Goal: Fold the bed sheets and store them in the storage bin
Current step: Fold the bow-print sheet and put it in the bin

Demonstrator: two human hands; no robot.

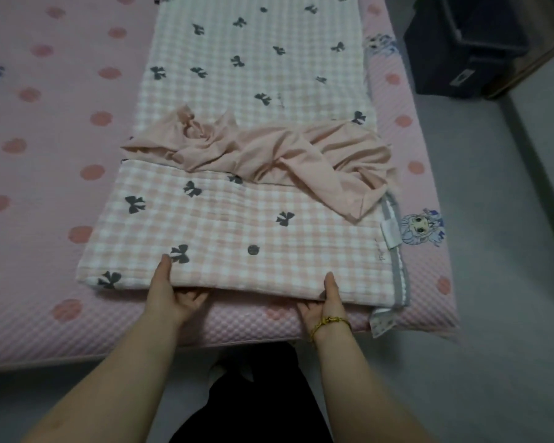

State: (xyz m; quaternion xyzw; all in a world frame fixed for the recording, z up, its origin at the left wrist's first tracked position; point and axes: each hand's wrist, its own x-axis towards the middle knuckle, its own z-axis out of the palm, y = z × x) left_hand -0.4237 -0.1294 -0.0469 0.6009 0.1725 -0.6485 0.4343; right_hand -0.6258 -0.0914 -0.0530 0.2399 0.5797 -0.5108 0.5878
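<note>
My forearms reach forward, left hand (170, 294) and right hand (325, 303) apart, thumbs on top, fingers (191, 297) curled underneath, pinching the folded sheet (237, 244)

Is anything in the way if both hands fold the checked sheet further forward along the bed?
Yes. A crumpled plain pink cloth lies across the checked sheet, just beyond the folded part that the left hand and right hand grip. It would likely get folded in.

A crumpled cloth (269, 151) lies on the folded sheet (237, 231), on the bed (45, 155).
</note>
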